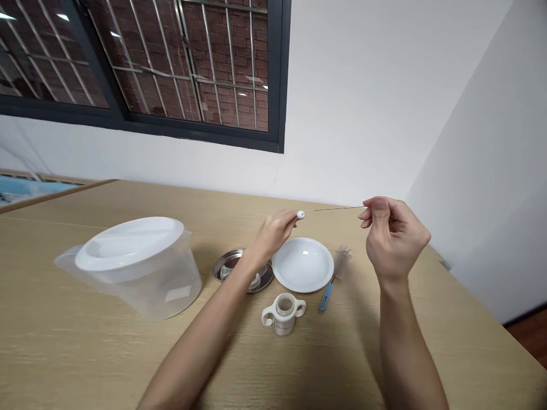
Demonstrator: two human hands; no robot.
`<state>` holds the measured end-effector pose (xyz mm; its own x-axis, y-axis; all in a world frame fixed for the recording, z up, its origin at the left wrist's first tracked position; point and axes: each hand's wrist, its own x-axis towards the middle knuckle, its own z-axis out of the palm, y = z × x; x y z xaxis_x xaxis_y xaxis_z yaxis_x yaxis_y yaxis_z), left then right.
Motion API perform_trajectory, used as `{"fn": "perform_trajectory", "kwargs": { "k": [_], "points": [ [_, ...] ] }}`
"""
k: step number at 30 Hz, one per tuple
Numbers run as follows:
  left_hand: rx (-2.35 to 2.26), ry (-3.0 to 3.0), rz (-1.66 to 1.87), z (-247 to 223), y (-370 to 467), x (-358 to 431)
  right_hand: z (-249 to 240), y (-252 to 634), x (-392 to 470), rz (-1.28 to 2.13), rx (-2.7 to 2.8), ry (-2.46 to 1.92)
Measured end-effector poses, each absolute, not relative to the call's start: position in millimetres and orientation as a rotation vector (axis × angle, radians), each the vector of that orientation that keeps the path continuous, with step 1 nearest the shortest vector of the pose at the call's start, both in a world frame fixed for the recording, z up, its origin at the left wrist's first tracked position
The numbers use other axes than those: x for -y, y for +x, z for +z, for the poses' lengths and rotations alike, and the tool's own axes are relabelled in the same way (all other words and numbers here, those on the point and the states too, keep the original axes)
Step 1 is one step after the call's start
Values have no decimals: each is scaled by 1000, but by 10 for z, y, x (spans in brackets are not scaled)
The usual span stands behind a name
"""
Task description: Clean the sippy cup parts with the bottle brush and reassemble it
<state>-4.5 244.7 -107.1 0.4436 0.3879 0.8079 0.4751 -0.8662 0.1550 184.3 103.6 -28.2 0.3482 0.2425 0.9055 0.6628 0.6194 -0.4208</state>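
Observation:
My left hand (pixel 276 230) pinches a small white round piece (pixel 301 214) above the back rim of a white bowl (pixel 303 265). A thin wire (pixel 335 208) runs from near that piece to the fingertips of my right hand (pixel 391 233), which are closed on its other end. Below my left forearm lies a metal dish (pixel 221 263) with small clear and white parts in it, partly hidden by the arm. A two-handled white bottle (pixel 284 316) stands open-topped in front of the bowl. Right of the bowl lies a brush with a blue handle (pixel 326 296).
A large translucent pitcher with a white lid (pixel 132 242) stands at the left of the wooden table (pixel 106 353). Behind the table are a white wall (pixel 350 114) and a barred window (pixel 192 68).

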Motion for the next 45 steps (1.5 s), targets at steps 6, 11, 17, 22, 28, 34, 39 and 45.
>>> {"fn": "perform_trajectory", "kwargs": {
  "k": [6, 11, 17, 22, 28, 34, 39, 45],
  "points": [
    [739, -2569, -1434, -1073, -23, -2450, -290, 1872, -1049, -319, 1238, -962],
    [729, -2565, -1435, -1062, 2, -2410, -328, 1888, -1064, -328, 1302, -975],
    [678, -2615, -1400, -1012, 52, -2288, -427, 1779, -1173, -260, 1498, -929],
    [613, -2615, -1464, -977, 103, -2175, -553, 1690, -1371, -238, 1613, -959],
    [567, -2561, -1506, -920, 132, -2077, -615, 1684, -1485, -294, 1687, -957],
    [641, -2629, -1445, -980, 108, -2185, -458, 1788, -1314, -448, 1617, -972],
    [655, -2649, -1429, -1051, 114, -2278, -426, 1830, -1224, -486, 1575, -976],
    [777, -2630, -1400, -1086, 10, -2429, -363, 1846, -1076, -481, 1435, -991]
  ]
}}
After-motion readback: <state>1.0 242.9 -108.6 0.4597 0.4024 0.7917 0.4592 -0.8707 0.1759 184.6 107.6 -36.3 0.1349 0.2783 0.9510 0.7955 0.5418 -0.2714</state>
